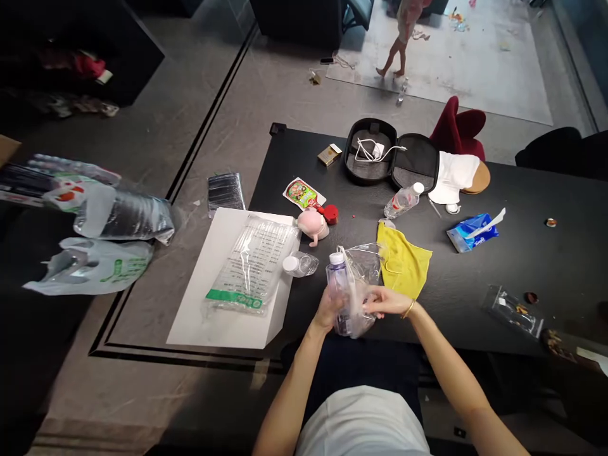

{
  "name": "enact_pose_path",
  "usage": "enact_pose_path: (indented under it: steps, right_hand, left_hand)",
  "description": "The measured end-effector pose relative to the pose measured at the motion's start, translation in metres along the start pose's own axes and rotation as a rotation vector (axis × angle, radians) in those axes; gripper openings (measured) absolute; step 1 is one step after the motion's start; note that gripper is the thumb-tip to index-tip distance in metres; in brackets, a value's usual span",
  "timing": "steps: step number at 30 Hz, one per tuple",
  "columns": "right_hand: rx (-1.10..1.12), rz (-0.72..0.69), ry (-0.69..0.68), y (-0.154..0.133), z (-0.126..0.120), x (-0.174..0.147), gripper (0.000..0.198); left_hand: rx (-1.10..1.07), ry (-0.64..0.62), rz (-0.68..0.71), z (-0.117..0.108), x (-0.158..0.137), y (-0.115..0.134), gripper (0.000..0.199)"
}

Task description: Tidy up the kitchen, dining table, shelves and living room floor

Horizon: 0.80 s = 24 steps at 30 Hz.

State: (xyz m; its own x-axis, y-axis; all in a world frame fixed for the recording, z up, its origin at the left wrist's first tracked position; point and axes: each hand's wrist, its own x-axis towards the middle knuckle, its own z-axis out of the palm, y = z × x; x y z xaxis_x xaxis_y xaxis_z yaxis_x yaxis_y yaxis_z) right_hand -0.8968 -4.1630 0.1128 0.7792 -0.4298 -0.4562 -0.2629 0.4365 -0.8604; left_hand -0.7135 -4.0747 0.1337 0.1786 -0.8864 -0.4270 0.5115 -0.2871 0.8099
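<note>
My left hand point(326, 309) is closed round a clear, purple-tinted bottle point(337, 277) with a white cap, held upright at the table's near edge. My right hand point(380, 300) pinches a clear plastic bag point(365, 265) with a white drawstring edge, pressed against the bottle's right side. Part of the bottle is covered by the bag and fingers. Right beside the bag lies a yellow cloth point(403, 256). To the left, a small clear bottle point(301, 264) lies on its side, below a pink toy point(312, 224).
On the black table point(475, 291) are an open black case point(370, 166) with a white cable, another bottle point(403, 200), a blue tissue pack point(472, 232) and a zip bag point(513, 311). A white box point(190, 316) bears plastic packaging point(256, 259). Someone's legs point(399, 56) show behind.
</note>
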Motion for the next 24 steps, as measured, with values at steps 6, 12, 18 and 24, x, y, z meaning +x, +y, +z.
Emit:
enact_pose_path:
  steps: [6, 12, 18, 24]
  right_hand:
    - [-0.367, -0.229, 0.617, -0.020, -0.094, 0.131, 0.030]
    - [-0.742, -0.336, 0.818, -0.012, -0.112, 0.242, 0.024]
    - [-0.558, -0.430, 0.858, -0.004, -0.108, 0.239, 0.016]
    - [-0.019, -0.426, 0.696, 0.019, -0.045, 0.148, 0.032]
  left_hand:
    - [0.177, 0.330, 0.011, -0.029, -0.029, -0.031, 0.071]
    - [0.270, 0.599, 0.022, -0.045, -0.068, -0.069, 0.064]
    - [0.263, 0.684, 0.074, -0.050, -0.098, -0.084, 0.061]
    - [0.509, 0.588, 0.081, -0.084, -0.149, -0.077, 0.065]
